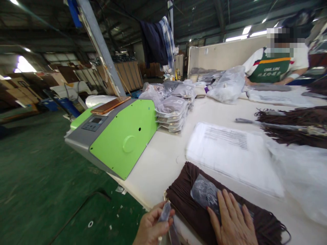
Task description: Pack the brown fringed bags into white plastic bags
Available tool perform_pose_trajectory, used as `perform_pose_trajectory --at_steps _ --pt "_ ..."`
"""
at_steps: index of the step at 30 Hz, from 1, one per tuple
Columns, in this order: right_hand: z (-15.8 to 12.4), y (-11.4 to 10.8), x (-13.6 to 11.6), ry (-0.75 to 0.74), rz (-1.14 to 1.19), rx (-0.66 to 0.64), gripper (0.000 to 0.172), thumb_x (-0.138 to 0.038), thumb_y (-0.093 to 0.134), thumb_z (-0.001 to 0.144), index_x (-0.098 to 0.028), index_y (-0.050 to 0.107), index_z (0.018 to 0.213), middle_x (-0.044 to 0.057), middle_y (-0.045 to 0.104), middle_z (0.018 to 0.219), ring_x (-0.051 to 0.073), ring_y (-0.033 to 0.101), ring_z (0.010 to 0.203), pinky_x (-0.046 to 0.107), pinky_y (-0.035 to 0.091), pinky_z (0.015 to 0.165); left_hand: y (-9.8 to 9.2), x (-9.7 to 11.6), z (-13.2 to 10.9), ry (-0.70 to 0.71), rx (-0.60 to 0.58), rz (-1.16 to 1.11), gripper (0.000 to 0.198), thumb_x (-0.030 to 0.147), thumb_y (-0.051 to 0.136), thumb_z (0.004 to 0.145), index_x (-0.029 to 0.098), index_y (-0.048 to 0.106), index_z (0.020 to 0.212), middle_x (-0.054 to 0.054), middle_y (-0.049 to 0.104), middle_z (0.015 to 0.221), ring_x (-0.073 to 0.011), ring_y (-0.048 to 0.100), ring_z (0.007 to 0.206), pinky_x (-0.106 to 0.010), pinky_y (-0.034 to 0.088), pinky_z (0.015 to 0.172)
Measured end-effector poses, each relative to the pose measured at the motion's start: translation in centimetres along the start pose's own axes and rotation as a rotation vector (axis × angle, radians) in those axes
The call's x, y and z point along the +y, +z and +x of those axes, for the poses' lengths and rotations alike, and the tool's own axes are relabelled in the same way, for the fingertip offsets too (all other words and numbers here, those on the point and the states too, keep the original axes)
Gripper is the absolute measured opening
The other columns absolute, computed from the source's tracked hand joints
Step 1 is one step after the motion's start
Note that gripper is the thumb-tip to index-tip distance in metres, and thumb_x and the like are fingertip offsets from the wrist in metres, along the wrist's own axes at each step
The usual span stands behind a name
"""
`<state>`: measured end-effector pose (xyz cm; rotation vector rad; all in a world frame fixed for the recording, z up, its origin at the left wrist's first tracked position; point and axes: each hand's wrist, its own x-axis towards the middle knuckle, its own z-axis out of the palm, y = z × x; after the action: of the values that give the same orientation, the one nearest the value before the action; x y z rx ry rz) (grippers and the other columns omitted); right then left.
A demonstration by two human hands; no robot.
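Observation:
Close in front of me a dark brown bundle of thin cords or fringe lies on the table, with a gold-coloured metal piece at its left end. On top of it rests a crumpled clear plastic wrapping. My right hand presses down flat on the wrapping and the bundle, fingers stretched out. At the bundle's left end, my left hand pinches a narrow plastic-wrapped strap between thumb and fingers. What the strap joins to lower down is partly hidden by that hand.
A green and grey machine stands left, a phone on top. Behind it are stacked bagged packages. White plastic bags lie beyond the bundle. More brown fringe is at right. A co-worker is across the table.

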<state>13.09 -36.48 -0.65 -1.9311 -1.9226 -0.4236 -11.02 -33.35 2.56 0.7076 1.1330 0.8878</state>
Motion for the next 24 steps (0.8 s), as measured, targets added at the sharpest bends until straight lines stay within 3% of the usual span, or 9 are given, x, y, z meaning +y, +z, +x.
perform_pose_trajectory --at_steps 4,9,12,15,20,22,24 --pt "-0.1 0.5 -0.1 0.02 -0.002 0.021 0.048 -0.039 0.036 0.087 -0.016 0.049 0.126 0.015 0.055 0.125 0.031 0.045 0.12 0.053 0.03 0.098 -0.2 0.4 0.0 -0.11 -0.107 -0.09 0.048 0.041 0.084 0.042 0.015 0.069 0.079 -0.007 0.066 0.083 -0.0199 0.06 0.083 -0.03 0.042 0.08" --pt "-0.2 0.8 -0.2 0.033 0.006 0.036 0.048 -0.04 0.037 0.087 -0.017 0.049 0.127 0.014 0.055 0.124 0.03 0.046 0.119 0.052 0.03 0.099 -1.6 2.7 0.8 0.058 -0.255 0.258 0.04 0.049 0.076 0.052 0.013 0.061 0.063 0.0 0.055 0.065 -0.0107 0.048 0.061 -0.022 0.034 0.056" --pt "-0.2 0.6 -0.1 0.027 0.007 0.035 0.049 -0.04 0.037 0.087 -0.017 0.047 0.128 0.014 0.055 0.124 0.03 0.046 0.119 0.052 0.03 0.099 -1.9 3.9 1.3 -0.062 -0.2 0.351 0.035 0.044 0.072 0.053 0.013 0.059 0.065 0.0 0.058 0.06 -0.0113 0.05 0.057 -0.023 0.036 0.057" --pt "-0.2 0.3 -0.1 0.018 -0.01 0.02 0.049 -0.038 0.036 0.087 -0.016 0.045 0.13 0.014 0.055 0.124 0.03 0.046 0.119 0.051 0.031 0.099 -1.1 3.8 1.6 -0.118 -0.073 0.444 0.029 0.043 0.061 0.064 0.016 0.054 0.07 0.001 0.059 0.06 -0.0123 0.053 0.056 -0.024 0.039 0.057" --pt "0.0 -0.1 0.0 -0.001 -0.021 -0.015 0.049 -0.037 0.034 0.087 -0.015 0.046 0.129 0.015 0.055 0.125 0.03 0.046 0.119 0.051 0.032 0.097 1.0 2.3 2.1 0.103 0.021 0.724 0.023 0.033 0.064 0.056 0.018 0.047 0.064 0.007 0.045 0.05 -0.0088 0.04 0.049 -0.021 0.027 0.048" --pt "0.0 -0.2 0.0 0.008 -0.01 -0.002 0.049 -0.039 0.034 0.087 -0.016 0.047 0.129 0.014 0.055 0.124 0.03 0.046 0.119 0.051 0.032 0.097 1.5 2.0 2.4 0.061 0.032 0.671 0.022 0.03 0.063 0.052 0.018 0.047 0.061 0.007 0.043 0.048 -0.008 0.036 0.046 -0.021 0.024 0.046" --pt "0.0 -0.2 0.1 0.003 0.006 -0.005 0.05 -0.041 0.034 0.087 -0.016 0.047 0.128 0.014 0.056 0.124 0.03 0.046 0.118 0.051 0.032 0.096 1.7 2.0 2.4 -0.075 0.023 0.513 0.02 0.032 0.059 0.053 0.018 0.047 0.06 0.006 0.046 0.047 -0.0067 0.031 0.04 -0.022 0.021 0.043"
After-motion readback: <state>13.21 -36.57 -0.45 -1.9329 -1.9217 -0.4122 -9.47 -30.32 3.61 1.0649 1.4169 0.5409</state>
